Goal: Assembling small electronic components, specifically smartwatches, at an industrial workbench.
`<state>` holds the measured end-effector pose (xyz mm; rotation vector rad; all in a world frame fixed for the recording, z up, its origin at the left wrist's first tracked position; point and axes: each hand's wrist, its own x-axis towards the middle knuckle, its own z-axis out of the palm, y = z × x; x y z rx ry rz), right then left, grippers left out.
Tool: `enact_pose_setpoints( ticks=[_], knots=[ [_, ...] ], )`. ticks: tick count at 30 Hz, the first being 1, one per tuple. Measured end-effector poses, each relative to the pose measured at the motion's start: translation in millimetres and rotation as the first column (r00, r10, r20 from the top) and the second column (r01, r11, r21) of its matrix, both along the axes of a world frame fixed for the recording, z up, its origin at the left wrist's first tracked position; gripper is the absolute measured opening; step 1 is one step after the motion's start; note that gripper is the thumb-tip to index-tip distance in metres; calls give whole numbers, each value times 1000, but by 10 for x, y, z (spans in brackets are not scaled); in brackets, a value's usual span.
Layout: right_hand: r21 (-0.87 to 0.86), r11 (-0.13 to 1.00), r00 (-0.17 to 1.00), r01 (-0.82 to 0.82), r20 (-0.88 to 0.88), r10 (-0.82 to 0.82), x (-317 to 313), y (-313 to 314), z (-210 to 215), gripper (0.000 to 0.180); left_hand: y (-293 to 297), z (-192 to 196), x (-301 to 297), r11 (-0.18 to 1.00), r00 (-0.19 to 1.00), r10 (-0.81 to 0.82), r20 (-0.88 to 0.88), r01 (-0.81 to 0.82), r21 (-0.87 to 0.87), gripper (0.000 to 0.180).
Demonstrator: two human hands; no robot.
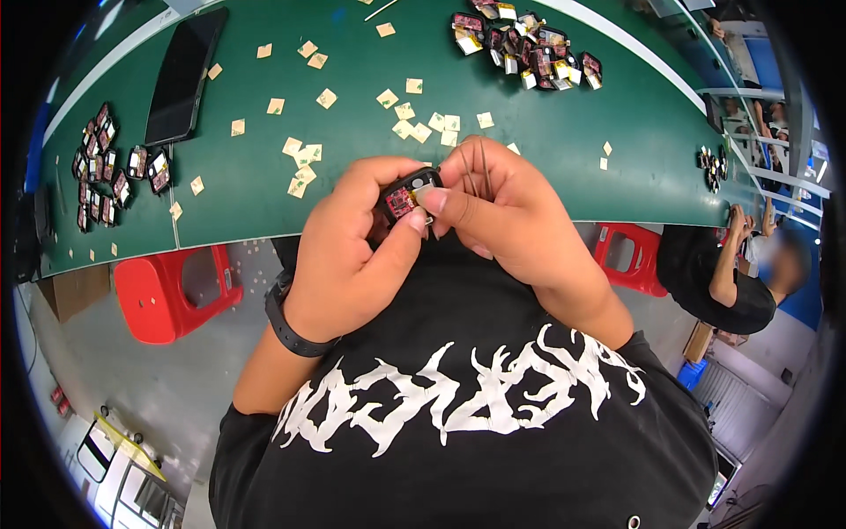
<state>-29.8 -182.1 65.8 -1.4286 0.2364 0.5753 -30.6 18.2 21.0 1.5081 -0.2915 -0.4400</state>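
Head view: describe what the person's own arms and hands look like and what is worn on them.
Both forearms are bare, without gloves or long sleeves. The left hand has a dark wristband around its wrist. The right hand wears nothing that shows. A black T-shirt with a jagged white print covers the chest.

Single head-worn fisheye view, looking steeply down and forward from just above the green bench (546, 132). The bench curves across the upper frame; below it lie the wearer's chest and the floor. Straight edges bow toward the rim.
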Motion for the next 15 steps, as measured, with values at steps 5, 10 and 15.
enact_pose_setpoints(
  ticks=[5, 10, 15],
  knots=[
    [18, 1000, 1000, -24, 1, 24, -49, 13, 44, 21, 64, 146, 21, 998, 995, -42, -94, 38, -47, 30],
    [76, 996, 998, -42, -49, 46, -117, -1, 94, 21, 114, 195, -39, 994, 990, -89, -111, 81, -73, 29],
    [151, 988, 998, -38, -36, 44, -141, -8, 101, 19, 108, 255, -75, 984, 983, -78, -168, 49, -171, 40]
  ],
)
